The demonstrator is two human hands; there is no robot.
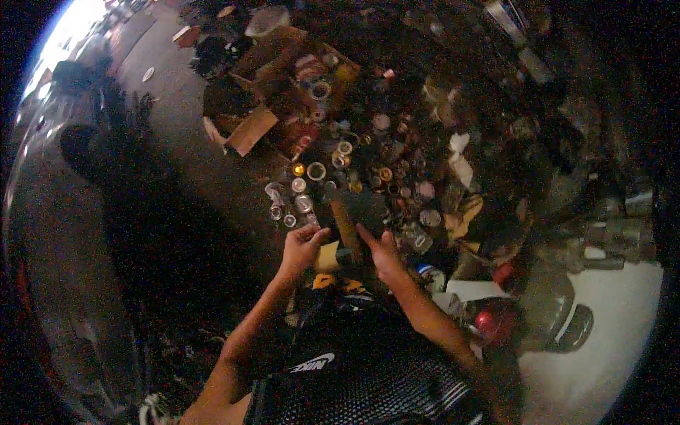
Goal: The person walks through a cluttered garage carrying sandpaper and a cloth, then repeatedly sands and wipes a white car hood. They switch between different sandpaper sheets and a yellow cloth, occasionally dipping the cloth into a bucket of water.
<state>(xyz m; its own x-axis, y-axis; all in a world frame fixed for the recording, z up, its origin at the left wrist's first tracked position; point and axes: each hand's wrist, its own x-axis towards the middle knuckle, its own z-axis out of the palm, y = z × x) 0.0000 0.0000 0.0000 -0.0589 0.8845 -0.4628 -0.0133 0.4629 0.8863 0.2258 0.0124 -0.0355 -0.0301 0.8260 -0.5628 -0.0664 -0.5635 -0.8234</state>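
Watching remotely, I find the brown strip (344, 221) between the left hand (302, 246), fingers curled, and the right hand (387, 258), forefinger extended; I cannot tell either's grip. Cans (304, 204) lie beyond it; what's done or left is unclear.

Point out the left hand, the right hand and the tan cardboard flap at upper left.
Left hand (302, 245): head view, middle of the hand.
Right hand (387, 256): head view, middle of the hand.
Cardboard flap (253, 130): head view, middle of its flat face.
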